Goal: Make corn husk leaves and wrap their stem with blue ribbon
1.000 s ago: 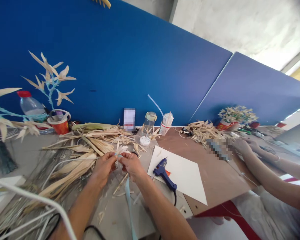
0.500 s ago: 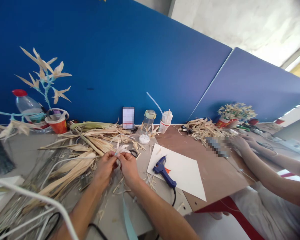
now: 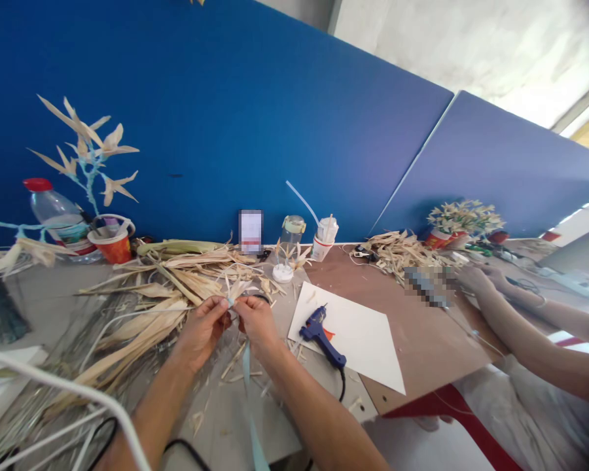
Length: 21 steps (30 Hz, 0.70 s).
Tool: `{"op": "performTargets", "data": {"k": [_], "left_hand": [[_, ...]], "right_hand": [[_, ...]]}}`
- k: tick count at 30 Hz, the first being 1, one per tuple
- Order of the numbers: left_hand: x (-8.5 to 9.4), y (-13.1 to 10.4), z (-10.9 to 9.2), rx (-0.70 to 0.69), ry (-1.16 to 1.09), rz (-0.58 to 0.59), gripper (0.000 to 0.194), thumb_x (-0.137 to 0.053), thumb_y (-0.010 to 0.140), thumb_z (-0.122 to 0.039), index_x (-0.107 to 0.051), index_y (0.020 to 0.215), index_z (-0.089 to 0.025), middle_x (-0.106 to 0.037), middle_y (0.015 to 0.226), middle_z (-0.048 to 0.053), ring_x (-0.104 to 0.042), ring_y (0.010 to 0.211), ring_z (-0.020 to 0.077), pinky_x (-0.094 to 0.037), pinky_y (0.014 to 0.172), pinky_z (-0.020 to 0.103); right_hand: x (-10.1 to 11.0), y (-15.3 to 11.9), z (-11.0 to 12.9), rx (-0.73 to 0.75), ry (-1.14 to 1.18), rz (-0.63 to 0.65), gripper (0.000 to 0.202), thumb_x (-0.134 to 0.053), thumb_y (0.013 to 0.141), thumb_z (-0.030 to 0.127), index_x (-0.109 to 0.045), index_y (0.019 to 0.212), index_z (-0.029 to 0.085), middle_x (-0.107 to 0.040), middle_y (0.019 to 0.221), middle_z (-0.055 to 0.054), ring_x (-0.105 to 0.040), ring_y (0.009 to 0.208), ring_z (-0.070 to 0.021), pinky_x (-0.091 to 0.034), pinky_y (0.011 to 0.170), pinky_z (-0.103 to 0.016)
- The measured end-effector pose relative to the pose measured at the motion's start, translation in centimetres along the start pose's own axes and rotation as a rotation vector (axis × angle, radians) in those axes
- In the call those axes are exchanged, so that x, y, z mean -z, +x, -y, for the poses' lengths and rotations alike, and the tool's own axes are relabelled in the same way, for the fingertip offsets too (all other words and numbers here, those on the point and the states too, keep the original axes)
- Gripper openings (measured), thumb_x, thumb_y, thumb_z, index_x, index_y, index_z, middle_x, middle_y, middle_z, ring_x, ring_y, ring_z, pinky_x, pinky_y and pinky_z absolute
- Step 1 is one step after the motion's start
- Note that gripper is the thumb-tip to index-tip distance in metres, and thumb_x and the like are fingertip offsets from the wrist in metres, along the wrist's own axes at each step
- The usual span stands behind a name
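My left hand [image 3: 207,325] pinches the base of a pale husk flower [image 3: 239,288], whose petals point up and away from me. Close against it, my right hand [image 3: 256,320] has its fingers closed at the same spot, where a bit of light blue tape shows. From there a light blue strip [image 3: 249,399] hangs down between my forearms past the table edge. Behind the fingers lies a dark ring-shaped thing, partly covered by my right hand. The fingertips nearly touch each other.
A blue glue gun [image 3: 324,335] lies on white paper [image 3: 373,347] at right. Dry husks [image 3: 147,327] and wires spread at left. Behind stand a phone [image 3: 251,232], a clear jar [image 3: 293,229] and a red cup [image 3: 112,247]. Another person's arms [image 3: 525,327] reach in at far right.
My left hand has turned slightly, its thumb now on the blue-taped flower base. My right hand has shifted a little to the right. The hanging strip has swung slightly.
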<state>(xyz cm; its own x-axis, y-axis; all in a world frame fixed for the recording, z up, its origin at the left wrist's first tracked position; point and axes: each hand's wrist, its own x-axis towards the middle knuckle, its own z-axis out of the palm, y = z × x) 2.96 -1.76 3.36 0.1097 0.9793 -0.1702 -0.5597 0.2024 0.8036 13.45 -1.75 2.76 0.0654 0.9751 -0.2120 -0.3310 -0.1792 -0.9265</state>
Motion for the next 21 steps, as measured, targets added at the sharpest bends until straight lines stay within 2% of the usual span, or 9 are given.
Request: {"op": "performTargets", "data": {"k": [8, 14, 21], "left_hand": [[0.6, 0.2, 0.0, 0.101, 0.048, 0.033, 0.021, -0.078, 0.061, -0.021, -0.065, 0.075, -0.013, -0.056, 0.061, -0.003, -0.047, 0.049, 0.0063, -0.041, 0.049, 0.019], [1.1, 0.4, -0.1, 0.064, 0.113, 0.053, 0.02, -0.077, 0.062, -0.021, -0.067, 0.078, -0.013, -0.058, 0.064, -0.001, -0.048, 0.052, 0.0066, -0.042, 0.05, 0.018], [0.7, 0.2, -0.9, 0.06, 0.09, 0.024, 0.02, -0.079, 0.057, -0.018, -0.065, 0.07, -0.012, -0.059, 0.064, -0.001, -0.049, 0.053, 0.0064, -0.041, 0.05, 0.017]], "right_hand": [[0.3, 0.7, -0.5, 0.01, -0.083, 0.016, 0.016, -0.062, 0.06, 0.031, -0.053, 0.056, 0.017, -0.041, 0.039, 0.009, -0.031, 0.039, -0.0054, -0.022, 0.04, -0.02], [0.1, 0.5, -0.5, 0.041, -0.147, 0.019, 0.013, -0.06, 0.061, 0.029, -0.054, 0.056, 0.017, -0.04, 0.04, 0.009, -0.031, 0.039, -0.0055, -0.023, 0.042, -0.02], [0.4, -0.5, 0.6, -0.053, 0.073, 0.185, 0.015, -0.059, 0.058, 0.031, -0.053, 0.057, 0.018, -0.037, 0.037, 0.009, -0.027, 0.034, -0.005, -0.018, 0.039, -0.021]]}}
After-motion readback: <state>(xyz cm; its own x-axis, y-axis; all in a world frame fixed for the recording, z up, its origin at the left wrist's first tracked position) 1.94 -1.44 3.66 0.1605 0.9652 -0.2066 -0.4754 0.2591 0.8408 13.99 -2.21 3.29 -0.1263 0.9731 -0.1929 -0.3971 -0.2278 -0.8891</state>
